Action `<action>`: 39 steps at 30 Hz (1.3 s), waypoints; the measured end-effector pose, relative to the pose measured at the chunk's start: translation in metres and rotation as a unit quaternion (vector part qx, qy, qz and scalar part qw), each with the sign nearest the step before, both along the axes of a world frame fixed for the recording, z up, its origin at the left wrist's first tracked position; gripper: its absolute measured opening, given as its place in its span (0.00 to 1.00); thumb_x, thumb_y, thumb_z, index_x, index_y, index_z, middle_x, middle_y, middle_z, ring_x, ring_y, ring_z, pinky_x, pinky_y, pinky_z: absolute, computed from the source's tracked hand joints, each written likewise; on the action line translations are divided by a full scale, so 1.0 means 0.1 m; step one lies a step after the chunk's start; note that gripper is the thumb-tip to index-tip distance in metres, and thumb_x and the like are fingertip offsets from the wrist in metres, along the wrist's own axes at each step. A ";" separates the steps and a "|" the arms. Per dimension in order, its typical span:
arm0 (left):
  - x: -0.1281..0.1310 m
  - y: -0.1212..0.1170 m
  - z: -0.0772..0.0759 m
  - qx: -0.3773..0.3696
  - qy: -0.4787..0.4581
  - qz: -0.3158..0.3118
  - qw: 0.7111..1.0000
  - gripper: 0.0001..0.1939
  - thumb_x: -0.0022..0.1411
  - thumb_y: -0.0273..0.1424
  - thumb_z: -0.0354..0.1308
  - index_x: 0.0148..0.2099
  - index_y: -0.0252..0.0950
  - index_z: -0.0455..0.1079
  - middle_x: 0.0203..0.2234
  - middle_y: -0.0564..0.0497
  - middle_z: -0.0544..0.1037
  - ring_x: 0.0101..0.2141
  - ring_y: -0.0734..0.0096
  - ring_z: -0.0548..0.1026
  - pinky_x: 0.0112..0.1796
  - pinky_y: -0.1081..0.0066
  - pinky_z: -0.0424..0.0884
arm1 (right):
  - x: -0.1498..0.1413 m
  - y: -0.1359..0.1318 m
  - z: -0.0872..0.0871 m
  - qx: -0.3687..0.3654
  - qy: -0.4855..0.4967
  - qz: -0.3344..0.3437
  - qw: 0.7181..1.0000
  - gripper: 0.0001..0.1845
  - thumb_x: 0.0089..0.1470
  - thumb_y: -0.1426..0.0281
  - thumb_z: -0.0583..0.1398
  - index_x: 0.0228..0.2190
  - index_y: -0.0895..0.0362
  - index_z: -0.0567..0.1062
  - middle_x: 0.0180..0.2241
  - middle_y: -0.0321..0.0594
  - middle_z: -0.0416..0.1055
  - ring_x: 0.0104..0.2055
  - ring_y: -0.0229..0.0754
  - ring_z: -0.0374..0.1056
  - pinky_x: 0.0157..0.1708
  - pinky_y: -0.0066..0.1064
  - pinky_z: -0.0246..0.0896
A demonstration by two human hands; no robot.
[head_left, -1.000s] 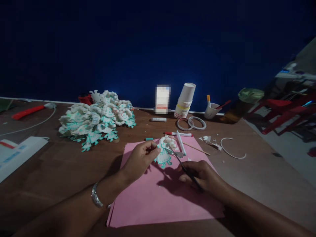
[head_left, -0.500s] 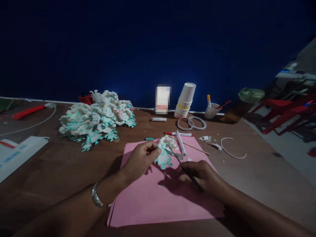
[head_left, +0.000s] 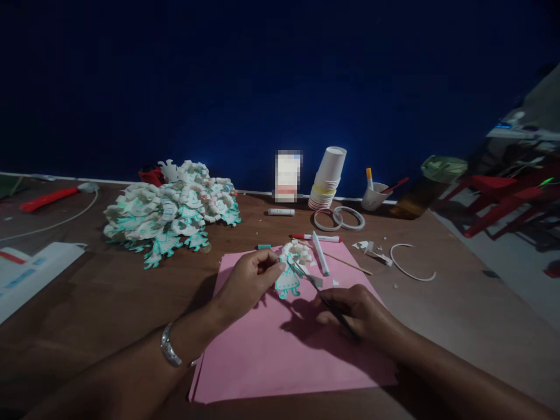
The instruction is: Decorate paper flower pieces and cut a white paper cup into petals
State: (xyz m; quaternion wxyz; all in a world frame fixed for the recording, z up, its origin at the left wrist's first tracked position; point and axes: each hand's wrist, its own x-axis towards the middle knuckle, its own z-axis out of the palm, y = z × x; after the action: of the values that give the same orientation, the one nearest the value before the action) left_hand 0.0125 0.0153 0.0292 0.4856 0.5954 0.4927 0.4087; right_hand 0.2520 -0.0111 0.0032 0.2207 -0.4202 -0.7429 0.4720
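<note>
My left hand [head_left: 251, 277] pinches the left edge of a white paper doll cutout [head_left: 287, 282] with teal outlines and a curled paper top. In my right hand [head_left: 356, 312] is a pair of dark scissors [head_left: 330, 306], their blades against the right side of the doll. The exact place of the blade tips on the paper is hard to make out. Both hands are above pink sheets of paper [head_left: 262, 373]. A marker [head_left: 321, 254] with a white barrel lies on the sheets, just beyond the scissors.
A heap of similar paper dolls [head_left: 175, 213] stands at the back left. Stacked paper cups [head_left: 328, 175], cut rings [head_left: 350, 218], a red marker [head_left: 324, 238], a thin stick [head_left: 350, 261] and paper scraps [head_left: 371, 252] lie beyond. A leaning jar [head_left: 420, 189] is at right.
The paper doll has shifted and turned slightly to the left, and the scissor blades have moved a little left with it. Both hands stay nearly in place.
</note>
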 end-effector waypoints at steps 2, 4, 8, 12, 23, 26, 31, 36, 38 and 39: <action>0.00 0.01 -0.01 0.009 -0.005 0.004 1.000 0.11 0.58 0.36 0.60 0.27 0.36 0.67 0.20 0.56 0.66 0.24 0.75 0.64 0.26 0.74 0.62 | 0.00 0.00 0.00 0.004 -0.002 0.001 1.000 0.22 0.57 0.52 0.64 0.32 0.60 0.79 0.20 0.29 0.58 0.23 0.33 0.48 0.23 0.25 0.48; 0.00 0.01 -0.01 0.010 -0.006 0.005 1.000 0.12 0.58 0.37 0.60 0.26 0.37 0.67 0.20 0.57 0.65 0.23 0.76 0.63 0.26 0.75 0.61 | 0.00 0.01 0.01 0.007 -0.004 0.001 1.000 0.22 0.57 0.51 0.64 0.32 0.60 0.79 0.20 0.29 0.58 0.23 0.33 0.48 0.22 0.24 0.48; 0.00 0.01 0.00 0.010 -0.003 0.005 1.000 0.13 0.58 0.38 0.60 0.26 0.36 0.66 0.20 0.57 0.65 0.24 0.75 0.63 0.26 0.75 0.60 | 0.00 0.00 0.02 0.004 -0.007 0.001 1.000 0.23 0.57 0.51 0.63 0.32 0.60 0.79 0.20 0.29 0.58 0.23 0.33 0.49 0.23 0.24 0.48; 0.00 0.01 0.00 0.012 -0.008 0.004 1.000 0.11 0.58 0.36 0.59 0.27 0.36 0.67 0.21 0.56 0.66 0.24 0.76 0.63 0.26 0.75 0.60 | -0.02 -0.01 0.04 -0.001 -0.001 -0.004 1.000 0.24 0.57 0.50 0.63 0.30 0.61 0.78 0.19 0.29 0.57 0.23 0.33 0.48 0.22 0.24 0.47; -0.04 0.01 -0.05 -0.024 -0.002 0.001 1.000 0.13 0.60 0.39 0.59 0.29 0.37 0.66 0.19 0.57 0.67 0.17 0.79 0.63 0.18 0.78 0.59 | 0.02 0.02 -0.07 0.013 0.055 -0.121 0.991 0.23 0.59 0.52 0.61 0.40 0.61 0.75 0.17 0.30 0.62 0.17 0.34 0.55 0.16 0.24 0.50; -0.05 0.05 -0.07 -0.015 -0.012 0.000 1.000 0.14 0.60 0.40 0.59 0.28 0.37 0.65 0.19 0.57 0.67 0.18 0.80 0.63 0.18 0.79 0.59 | 0.05 0.06 -0.12 0.163 0.006 -0.151 0.975 0.17 0.58 0.60 0.62 0.42 0.60 0.75 0.22 0.35 0.70 0.21 0.36 0.61 0.21 0.26 0.56; -0.05 0.13 -0.15 -0.048 -0.026 0.031 0.998 0.14 0.58 0.40 0.60 0.29 0.37 0.63 0.17 0.60 0.65 0.14 0.81 0.63 0.15 0.80 0.57 | 0.02 0.08 -0.15 0.347 -0.053 -0.064 0.934 0.14 0.59 0.75 0.58 0.46 0.55 0.75 0.38 0.45 0.78 0.37 0.44 0.73 0.37 0.31 0.66; -0.05 0.17 -0.19 -0.063 -0.041 0.048 0.996 0.15 0.56 0.42 0.61 0.29 0.38 0.62 0.14 0.63 0.63 0.12 0.79 0.64 0.13 0.82 0.55 | -0.09 0.03 -0.16 0.341 -0.092 0.038 0.935 0.19 0.57 0.78 0.58 0.49 0.54 0.75 0.38 0.43 0.80 0.36 0.43 0.75 0.36 0.29 0.65; -0.06 0.17 -0.19 -0.057 -0.042 0.046 0.996 0.15 0.56 0.42 0.61 0.29 0.38 0.62 0.14 0.63 0.63 0.12 0.80 0.63 0.13 0.82 0.56 | -0.15 0.03 -0.16 0.352 -0.106 0.025 0.930 0.19 0.57 0.76 0.59 0.50 0.54 0.75 0.39 0.43 0.80 0.37 0.43 0.75 0.37 0.29 0.65; -0.06 0.17 -0.19 -0.055 -0.041 0.046 0.997 0.14 0.56 0.42 0.61 0.30 0.38 0.62 0.14 0.62 0.63 0.13 0.80 0.64 0.13 0.82 0.55 | -0.17 0.04 -0.15 0.357 -0.114 0.008 0.927 0.18 0.57 0.76 0.59 0.49 0.54 0.75 0.39 0.44 0.80 0.37 0.43 0.75 0.37 0.29 0.65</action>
State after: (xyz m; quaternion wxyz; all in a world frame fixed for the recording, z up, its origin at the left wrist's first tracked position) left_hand 0.0063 0.0323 0.0101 0.5177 0.5275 0.5211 0.4268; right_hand 0.2353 -0.0075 -0.0122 0.2660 -0.3585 -0.8859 0.1257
